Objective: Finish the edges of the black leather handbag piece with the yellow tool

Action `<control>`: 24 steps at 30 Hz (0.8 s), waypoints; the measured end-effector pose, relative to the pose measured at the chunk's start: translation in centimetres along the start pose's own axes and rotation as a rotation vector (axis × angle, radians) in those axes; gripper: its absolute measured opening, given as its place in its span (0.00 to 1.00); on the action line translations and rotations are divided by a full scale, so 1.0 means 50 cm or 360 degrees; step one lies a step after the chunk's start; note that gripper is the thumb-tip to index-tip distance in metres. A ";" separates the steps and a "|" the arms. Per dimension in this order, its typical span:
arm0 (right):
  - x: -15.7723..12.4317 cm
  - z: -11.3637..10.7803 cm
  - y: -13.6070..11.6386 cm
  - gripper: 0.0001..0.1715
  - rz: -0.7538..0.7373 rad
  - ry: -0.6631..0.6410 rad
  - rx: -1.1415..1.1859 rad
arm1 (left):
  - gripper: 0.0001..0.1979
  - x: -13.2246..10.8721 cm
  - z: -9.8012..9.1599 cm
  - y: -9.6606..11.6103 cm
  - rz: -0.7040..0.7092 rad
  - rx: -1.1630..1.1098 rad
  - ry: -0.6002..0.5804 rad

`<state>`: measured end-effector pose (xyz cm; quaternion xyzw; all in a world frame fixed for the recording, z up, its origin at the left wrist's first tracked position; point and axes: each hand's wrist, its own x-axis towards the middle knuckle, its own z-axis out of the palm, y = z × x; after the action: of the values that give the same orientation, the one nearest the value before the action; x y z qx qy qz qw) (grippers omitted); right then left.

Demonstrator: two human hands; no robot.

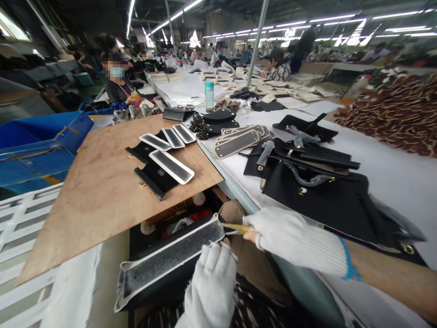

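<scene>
A black leather bag (164, 291) lies across my lap with its long grey bottom panel (170, 255) facing up, ringed by a pale raised edge. My left hand (213, 282), in a white knit glove, grips the bag's near side by the right end, fingers bent over the rim. My right hand (287, 230), also gloved, is closed around yellow-handled pliers (238, 228). Their tips meet the pale edge at the panel's right corner. Whether the jaws pinch the leather cannot be made out.
White-edged panels (171, 166) and black bag pieces lie on a wooden board (112, 182). Right of it, a white table (385, 168) bears finished-looking black handbags (317, 196), stacked grey strips (237, 143) and a water bottle (209, 96). A blue bin (37, 141) stands left. A masked co-worker sits beyond.
</scene>
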<state>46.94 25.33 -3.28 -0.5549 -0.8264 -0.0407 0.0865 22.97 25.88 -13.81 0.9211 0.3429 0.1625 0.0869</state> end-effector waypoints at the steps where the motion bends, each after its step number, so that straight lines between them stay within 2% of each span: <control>1: -0.008 0.007 0.004 0.17 0.0063 0.0011 0.0030 | 0.28 0.003 -0.005 0.002 -0.0036 0.0006 0.0012; 5: -0.021 0.023 0.012 0.18 0.0214 -0.0014 0.0091 | 0.26 0.016 -0.023 0.011 -0.0100 0.0044 0.0112; 13: -0.013 0.021 0.011 0.16 0.0223 -0.0076 0.0160 | 0.21 0.035 -0.045 0.022 -0.0064 0.0137 0.0210; 18: -0.003 0.012 0.003 0.16 0.0140 -0.0107 0.0085 | 0.22 0.039 -0.045 0.020 -0.0082 0.0084 0.0284; 22: -0.004 -0.002 -0.015 0.05 0.0022 -0.0182 -0.0127 | 0.20 0.039 -0.044 0.020 -0.0118 0.0038 0.0308; 24: -0.003 -0.019 -0.025 0.07 -0.0038 -0.0187 -0.0242 | 0.20 0.042 -0.048 0.021 -0.0141 0.0011 0.0353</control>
<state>45.92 24.58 -2.32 -0.5515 -0.8311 -0.0717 -0.0051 24.25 26.57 -10.79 0.8817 0.3913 0.2583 0.0525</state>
